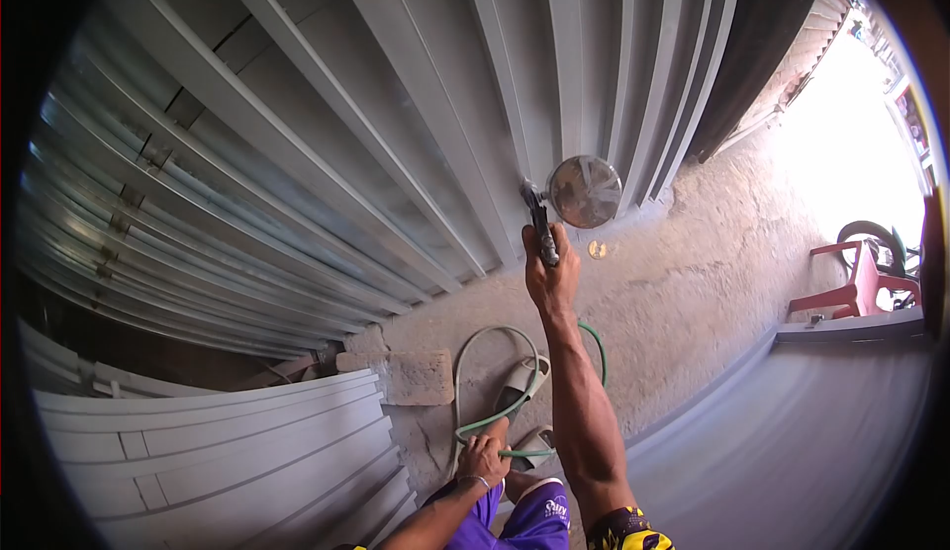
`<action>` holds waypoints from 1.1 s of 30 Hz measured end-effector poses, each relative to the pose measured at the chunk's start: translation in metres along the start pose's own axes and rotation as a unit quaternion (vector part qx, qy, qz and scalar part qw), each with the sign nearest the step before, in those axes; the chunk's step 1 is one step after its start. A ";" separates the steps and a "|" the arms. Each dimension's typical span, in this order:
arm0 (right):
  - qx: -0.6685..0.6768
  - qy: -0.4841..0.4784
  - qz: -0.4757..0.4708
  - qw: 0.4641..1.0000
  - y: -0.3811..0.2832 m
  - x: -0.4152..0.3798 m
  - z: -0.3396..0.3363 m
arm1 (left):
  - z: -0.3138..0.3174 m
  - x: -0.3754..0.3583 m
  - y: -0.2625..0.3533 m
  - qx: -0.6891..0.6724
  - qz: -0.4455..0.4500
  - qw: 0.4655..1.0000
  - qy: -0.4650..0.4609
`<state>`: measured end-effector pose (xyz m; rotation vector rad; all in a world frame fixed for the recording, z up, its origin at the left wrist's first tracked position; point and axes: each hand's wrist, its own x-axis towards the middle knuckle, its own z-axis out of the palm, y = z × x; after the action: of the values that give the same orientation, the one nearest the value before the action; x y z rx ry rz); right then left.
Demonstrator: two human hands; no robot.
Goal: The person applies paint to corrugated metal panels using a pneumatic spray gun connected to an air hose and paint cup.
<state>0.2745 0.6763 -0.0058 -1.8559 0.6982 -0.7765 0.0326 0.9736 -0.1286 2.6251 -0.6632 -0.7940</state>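
My right hand [554, 271] is closed around the handle of a paint spray gun [539, 222] with a round, shiny metal cup [585, 192] at its side. The gun's nozzle points at the lower part of tall grey metal slats [416, 135], close to their bottom ends. Down by my purple shorts, my left hand [483, 459] is closed on a green hose [524, 453], which loops over the floor near my feet. Part of the hose passes behind my right forearm.
A concrete block [406, 377] lies on the rough floor [683, 273]. Grey slatted panels [228, 451] stand at lower left, and a flat grey panel [772, 441] at lower right. Beyond it are a red plastic chair [863, 283] and a wheel. A small yellowish disc [597, 249] lies near the gun.
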 end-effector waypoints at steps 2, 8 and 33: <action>0.036 -0.012 0.003 0.999 -0.016 0.007 -0.012 | -0.001 0.000 0.001 -0.002 -0.007 1.000 -0.011; 0.148 -0.017 -0.020 0.989 -0.061 0.026 -0.048 | -0.002 0.003 0.005 0.007 -0.022 0.999 -0.034; 0.011 -0.046 0.040 0.998 0.107 0.024 -0.015 | -0.021 0.050 0.038 0.077 0.016 0.994 -0.077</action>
<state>0.2647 0.6112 -0.0945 -1.8193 0.6987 -0.6408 0.0692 0.9196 -0.1176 2.7019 -0.8388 -0.9789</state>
